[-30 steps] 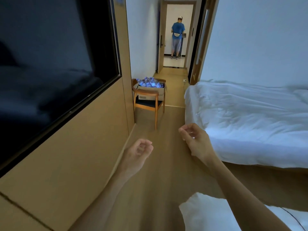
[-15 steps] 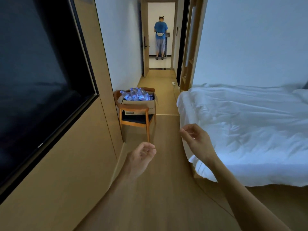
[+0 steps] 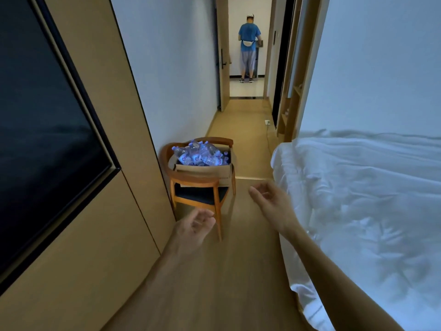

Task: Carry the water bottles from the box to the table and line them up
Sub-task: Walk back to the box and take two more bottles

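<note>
Closer now to box [image 3: 202,169] mid-frame; my left hand [image 3: 194,229], right hand [image 3: 272,204] loosely curled, empty; bottles [image 3: 198,155] look slick, I'd grab mid-body

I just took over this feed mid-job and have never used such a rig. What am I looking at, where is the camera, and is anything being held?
There is no machine here: a person wears one wide-angle camera on the head, looking forward and down, so you see their own arms. The left hand and right hand reach out in front, fingers loosely curled, and neither has a grip on anything. Ahead, a chair stands by the left wall, and on its seat sits an open box heaped with bottles. A bed with white sheets fills the right side. A dark screen hangs on the left wall. Far down the hall another person stands with their back turned. No table is in view.
</note>
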